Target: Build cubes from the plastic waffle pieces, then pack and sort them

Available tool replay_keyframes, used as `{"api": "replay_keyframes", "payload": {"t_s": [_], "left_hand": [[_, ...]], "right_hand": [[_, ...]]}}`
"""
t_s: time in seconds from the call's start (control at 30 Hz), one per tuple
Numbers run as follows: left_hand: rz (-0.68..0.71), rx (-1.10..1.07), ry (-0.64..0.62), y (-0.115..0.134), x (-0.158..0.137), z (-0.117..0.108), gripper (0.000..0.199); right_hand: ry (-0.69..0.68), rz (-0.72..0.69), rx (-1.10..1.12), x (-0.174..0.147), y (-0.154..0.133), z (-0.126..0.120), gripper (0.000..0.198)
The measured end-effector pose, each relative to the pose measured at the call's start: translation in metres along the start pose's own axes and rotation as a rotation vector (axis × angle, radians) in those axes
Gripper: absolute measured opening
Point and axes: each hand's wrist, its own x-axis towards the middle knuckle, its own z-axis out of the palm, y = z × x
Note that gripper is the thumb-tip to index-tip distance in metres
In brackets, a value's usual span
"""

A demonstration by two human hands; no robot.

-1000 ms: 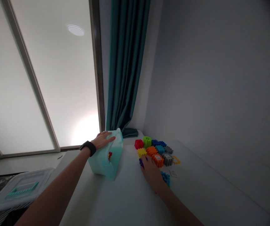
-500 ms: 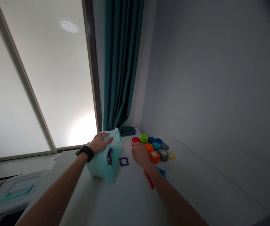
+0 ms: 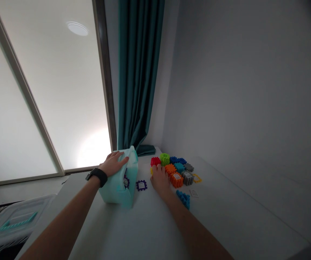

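Observation:
My left hand (image 3: 113, 164) lies with fingers spread on the upper side of a mint-green plastic bin (image 3: 114, 191), which is tipped on its side. Dark purple toothed tiles (image 3: 126, 181) show in the bin's opening. My right hand (image 3: 160, 180) is curled over yellow toothed pieces (image 3: 151, 171), mostly hidden under its fingers. Close by are a red stack (image 3: 155, 161), a lime-green stack (image 3: 164, 159) and orange stacks (image 3: 176, 180) of interlocking tiles. A single purple tile (image 3: 141, 185) lies flat between the bin and my right hand.
Further right are teal tiles (image 3: 179, 167), dark blue tiles (image 3: 178, 160), grey tiles (image 3: 188, 178) and a yellow frame piece (image 3: 197, 178). Blue tiles (image 3: 184, 199) and a white piece (image 3: 194, 193) lie nearer. A clear lidded box (image 3: 17, 220) stands lower left. Wall and curtain border the table.
My right hand has shifted slightly nearer, its fingers now more bent over the yellow pieces. The red piece beside my right forearm is no longer visible. My left hand stays on the bin.

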Motion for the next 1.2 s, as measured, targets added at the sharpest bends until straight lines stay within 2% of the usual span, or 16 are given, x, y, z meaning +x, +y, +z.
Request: {"api": "replay_keyframes", "payload": {"t_s": [0.2, 0.3, 0.4, 0.5, 0.6, 0.8, 0.97, 1.2], "left_hand": [[0.028, -0.015, 0.019, -0.002, 0.0, 0.001, 0.072], [0.056, -0.031, 0.032, 0.0, -0.001, 0.002, 0.071], [0.142, -0.065, 0.053, 0.002, -0.003, 0.001, 0.068], [0.268, -0.121, 0.029, 0.003, -0.007, -0.002, 0.063], [0.314, -0.163, -0.002, 0.004, -0.01, -0.004, 0.061], [0.288, -0.211, 0.009, 0.004, -0.011, -0.006, 0.059], [0.263, -0.225, -0.023, 0.005, -0.011, -0.007, 0.063], [0.249, -0.3, -0.026, -0.004, -0.013, -0.009, 0.06]], "right_hand": [[0.044, 0.005, 0.12, 0.004, 0.0, 0.0, 0.041], [0.057, -0.008, 0.221, 0.008, -0.011, -0.002, 0.031], [0.047, -0.106, 0.341, 0.011, -0.03, -0.006, 0.023], [0.045, -0.218, 0.408, 0.013, -0.039, -0.009, 0.025], [0.071, -0.212, 0.382, 0.022, -0.027, -0.012, 0.03], [0.076, -0.119, 0.188, 0.043, 0.004, -0.006, 0.042], [0.058, -0.077, 0.059, 0.047, 0.007, 0.008, 0.04], [0.059, -0.067, 0.039, 0.052, 0.009, 0.019, 0.031]]}}
